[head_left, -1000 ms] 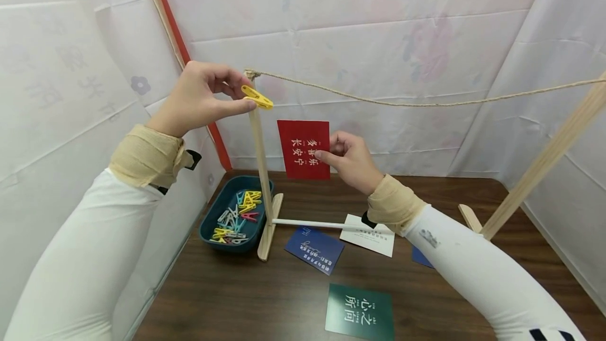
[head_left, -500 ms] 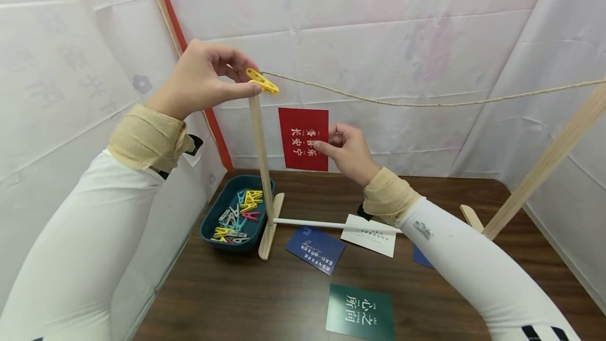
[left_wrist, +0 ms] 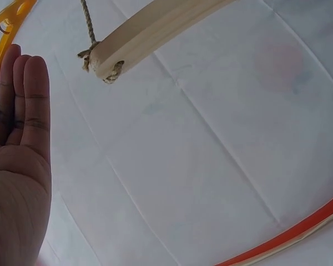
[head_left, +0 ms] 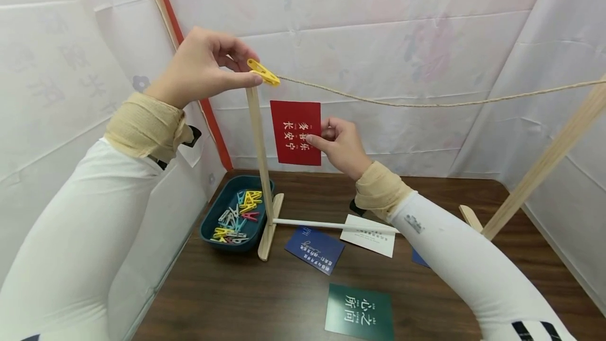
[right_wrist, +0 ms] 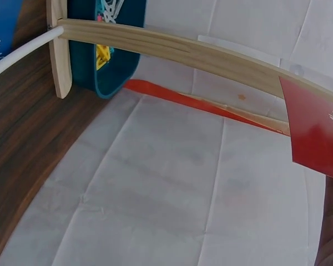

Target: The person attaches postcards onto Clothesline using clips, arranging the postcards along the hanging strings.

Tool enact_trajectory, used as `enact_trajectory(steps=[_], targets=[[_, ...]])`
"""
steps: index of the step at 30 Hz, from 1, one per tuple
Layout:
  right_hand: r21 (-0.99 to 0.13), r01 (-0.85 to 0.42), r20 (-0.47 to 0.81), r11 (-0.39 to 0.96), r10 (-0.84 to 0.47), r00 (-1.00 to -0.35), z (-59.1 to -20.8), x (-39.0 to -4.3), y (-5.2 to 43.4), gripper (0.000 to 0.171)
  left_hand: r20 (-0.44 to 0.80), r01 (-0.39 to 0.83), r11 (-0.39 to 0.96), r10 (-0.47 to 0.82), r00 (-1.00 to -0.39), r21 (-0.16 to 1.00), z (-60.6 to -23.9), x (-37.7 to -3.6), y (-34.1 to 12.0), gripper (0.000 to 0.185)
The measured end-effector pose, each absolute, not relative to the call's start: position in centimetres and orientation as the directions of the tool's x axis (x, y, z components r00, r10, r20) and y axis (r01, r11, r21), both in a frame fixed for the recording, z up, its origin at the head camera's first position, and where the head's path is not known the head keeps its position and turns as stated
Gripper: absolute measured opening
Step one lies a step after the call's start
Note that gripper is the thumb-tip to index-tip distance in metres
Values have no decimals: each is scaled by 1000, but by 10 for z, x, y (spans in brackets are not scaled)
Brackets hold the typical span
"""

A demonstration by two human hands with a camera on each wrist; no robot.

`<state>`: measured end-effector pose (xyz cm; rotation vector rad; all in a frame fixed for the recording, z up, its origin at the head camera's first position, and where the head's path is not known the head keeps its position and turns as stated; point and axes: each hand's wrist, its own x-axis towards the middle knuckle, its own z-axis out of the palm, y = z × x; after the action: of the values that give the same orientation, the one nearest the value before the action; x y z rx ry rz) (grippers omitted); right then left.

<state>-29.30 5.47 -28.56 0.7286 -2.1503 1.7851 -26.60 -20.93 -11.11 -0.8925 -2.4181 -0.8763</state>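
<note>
- Peg (head_left: 263, 72) — yellow, pinched in the left hand (head_left: 203, 67) at the top of the post (head_left: 258, 157), by the rope (head_left: 426, 103). Right hand (head_left: 341, 146) pinches the red card (head_left: 296, 132) just under the rope.
- Left wrist: peg (left_wrist: 5, 27) past the fingertips (left_wrist: 25, 94) — post end (left_wrist: 150, 30) near.
- Right wrist: card (right_wrist: 316, 130) by the post (right_wrist: 183, 52).

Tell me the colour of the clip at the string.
Yellow clip; clearest in the head view.
</note>
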Motion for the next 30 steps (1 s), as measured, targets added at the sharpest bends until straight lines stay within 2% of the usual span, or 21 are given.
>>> enact_trajectory(steps=[4, 18, 30], targets=[[-844, -525, 494, 112, -218, -842, -282, -294, 51, 11, 562, 686, 608, 430, -707, 399, -107, -267, -210, 22], [-862, -502, 478, 71, -213, -852, -272, -298, 44, 9, 491, 621, 669, 413, -767, 409, -92, -272, -210, 28], [-862, -500, 476, 82, -206, -855, -266, -303, 42, 9, 492, 583, 771, 415, -765, 256, -87, -275, -208, 20]])
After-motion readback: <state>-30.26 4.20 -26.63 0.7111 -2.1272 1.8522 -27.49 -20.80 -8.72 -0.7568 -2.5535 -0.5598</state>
